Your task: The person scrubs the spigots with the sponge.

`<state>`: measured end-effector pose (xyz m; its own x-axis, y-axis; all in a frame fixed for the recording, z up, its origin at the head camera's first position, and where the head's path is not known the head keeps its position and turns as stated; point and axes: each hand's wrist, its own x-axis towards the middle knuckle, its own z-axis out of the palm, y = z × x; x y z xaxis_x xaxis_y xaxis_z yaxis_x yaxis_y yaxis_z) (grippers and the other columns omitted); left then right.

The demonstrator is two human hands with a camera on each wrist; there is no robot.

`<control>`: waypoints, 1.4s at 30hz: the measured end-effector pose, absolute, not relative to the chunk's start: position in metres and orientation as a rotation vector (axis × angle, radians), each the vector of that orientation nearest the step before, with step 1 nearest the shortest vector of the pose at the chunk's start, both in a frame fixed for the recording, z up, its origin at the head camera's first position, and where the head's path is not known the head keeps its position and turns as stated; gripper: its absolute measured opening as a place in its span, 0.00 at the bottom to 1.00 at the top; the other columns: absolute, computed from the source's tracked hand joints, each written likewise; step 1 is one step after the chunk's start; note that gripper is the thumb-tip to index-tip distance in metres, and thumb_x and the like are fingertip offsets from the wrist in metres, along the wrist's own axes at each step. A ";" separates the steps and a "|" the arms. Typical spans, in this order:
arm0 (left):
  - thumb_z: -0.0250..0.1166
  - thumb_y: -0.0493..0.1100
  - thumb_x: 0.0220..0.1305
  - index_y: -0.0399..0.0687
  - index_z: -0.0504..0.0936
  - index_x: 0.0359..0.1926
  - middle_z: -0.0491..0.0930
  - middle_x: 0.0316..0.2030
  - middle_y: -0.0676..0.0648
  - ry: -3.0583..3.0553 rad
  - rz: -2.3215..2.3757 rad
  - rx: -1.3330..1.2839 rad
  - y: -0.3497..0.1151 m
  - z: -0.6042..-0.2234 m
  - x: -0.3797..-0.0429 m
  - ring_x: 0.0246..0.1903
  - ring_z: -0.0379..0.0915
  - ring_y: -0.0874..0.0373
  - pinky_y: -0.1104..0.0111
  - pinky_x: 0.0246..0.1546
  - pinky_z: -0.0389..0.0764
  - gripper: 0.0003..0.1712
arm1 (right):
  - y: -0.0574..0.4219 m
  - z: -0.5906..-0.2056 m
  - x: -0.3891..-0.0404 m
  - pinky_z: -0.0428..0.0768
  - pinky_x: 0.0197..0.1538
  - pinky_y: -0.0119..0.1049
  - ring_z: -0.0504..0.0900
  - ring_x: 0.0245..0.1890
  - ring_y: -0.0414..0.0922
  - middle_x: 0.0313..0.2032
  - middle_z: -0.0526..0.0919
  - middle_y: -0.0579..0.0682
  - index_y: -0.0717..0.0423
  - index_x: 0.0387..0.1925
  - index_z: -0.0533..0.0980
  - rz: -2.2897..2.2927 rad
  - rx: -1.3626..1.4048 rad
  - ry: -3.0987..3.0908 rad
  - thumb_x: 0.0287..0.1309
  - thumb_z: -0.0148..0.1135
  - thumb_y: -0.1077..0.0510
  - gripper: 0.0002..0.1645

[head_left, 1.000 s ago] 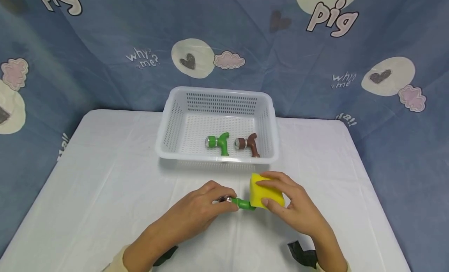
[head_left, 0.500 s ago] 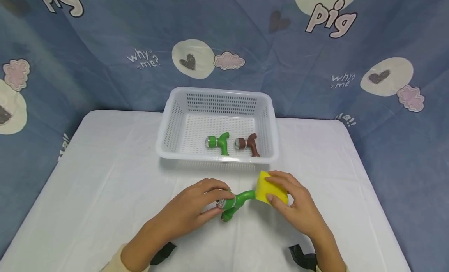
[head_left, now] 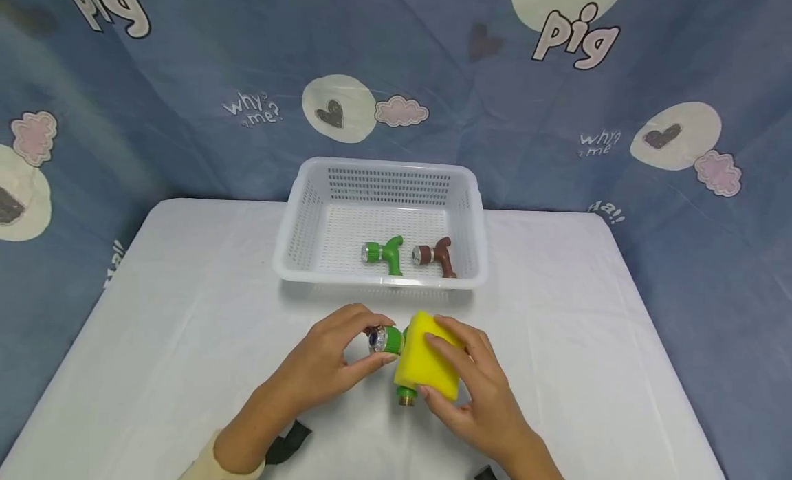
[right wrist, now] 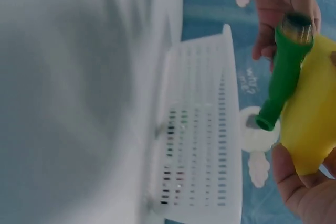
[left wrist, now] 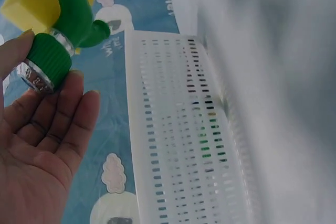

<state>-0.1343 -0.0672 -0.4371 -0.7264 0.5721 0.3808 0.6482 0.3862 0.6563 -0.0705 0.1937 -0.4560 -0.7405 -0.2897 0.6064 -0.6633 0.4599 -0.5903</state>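
Note:
My left hand [head_left: 331, 356] pinches the ribbed, silver-capped knob of a green faucet [head_left: 392, 339] between thumb and fingers. In the left wrist view, the knob and curved body of the faucet [left wrist: 73, 11] show. My right hand [head_left: 479, 390] grips a yellow sponge [head_left: 433, 360] and holds it against the faucet's body, hiding most of it in the head view. The faucet's brass threaded end sticks out below the sponge toward me. In the right wrist view, the sponge [right wrist: 315, 114] lies alongside the green pipe [right wrist: 286, 72].
Beyond the hands a white perforated basket [head_left: 380, 282] stands on the white-covered table [head_left: 185, 315]. It holds another green faucet [head_left: 391, 253] and a brown faucet [head_left: 442, 256], lying side by side. A blue printed curtain [head_left: 396, 53] hangs behind the table.
The faucet has been turned, so its threaded end now points toward me. My right hand has brought the sponge left, from the faucet's right-hand end over its body. The left hand still holds the knob.

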 end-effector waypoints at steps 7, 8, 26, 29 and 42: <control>0.79 0.47 0.61 0.53 0.83 0.57 0.81 0.49 0.59 -2.520 -1.324 -1.050 -0.071 -0.437 -0.138 0.48 0.78 0.64 0.70 0.53 0.82 0.24 | 0.194 -0.470 -0.061 0.73 0.60 0.28 0.73 0.61 0.54 0.68 0.73 0.60 0.55 0.65 0.78 1.241 0.757 -2.321 0.70 0.68 0.48 0.28; 0.79 0.47 0.62 0.53 0.83 0.57 0.81 0.49 0.59 -2.517 -1.332 -1.042 -0.071 -0.437 -0.139 0.48 0.78 0.64 0.70 0.53 0.82 0.24 | 0.195 -0.471 -0.059 0.74 0.61 0.27 0.74 0.61 0.53 0.67 0.73 0.60 0.54 0.65 0.78 1.267 0.754 -2.327 0.68 0.70 0.49 0.27; 0.80 0.41 0.59 0.50 0.83 0.57 0.82 0.49 0.55 -2.282 -1.493 -1.048 -0.064 -0.445 -0.140 0.48 0.79 0.61 0.73 0.54 0.80 0.25 | 0.191 -0.469 -0.065 0.81 0.57 0.31 0.79 0.60 0.51 0.65 0.76 0.56 0.58 0.66 0.76 1.683 0.551 -2.218 0.59 0.69 0.72 0.33; 0.81 0.38 0.58 0.48 0.83 0.58 0.82 0.49 0.54 -2.304 -1.485 -1.013 -0.066 -0.443 -0.140 0.48 0.79 0.60 0.73 0.55 0.79 0.27 | 0.190 -0.469 -0.060 0.80 0.59 0.32 0.80 0.59 0.51 0.64 0.77 0.54 0.54 0.65 0.78 1.635 0.587 -2.293 0.59 0.72 0.69 0.32; 0.81 0.32 0.55 0.44 0.71 0.72 0.81 0.52 0.52 -2.376 -1.521 -1.035 -0.061 -0.448 -0.138 0.50 0.80 0.58 0.69 0.55 0.82 0.45 | 0.187 -0.435 -0.079 0.78 0.62 0.31 0.78 0.58 0.57 0.61 0.76 0.69 0.65 0.60 0.79 1.343 0.819 -2.068 0.68 0.71 0.50 0.28</control>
<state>-0.1384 -0.0610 -0.4475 -0.7545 0.4736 0.4543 0.6108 0.2537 0.7500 -0.0788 0.1869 -0.4353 -0.6713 -0.1986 0.7141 -0.7331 0.3197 -0.6003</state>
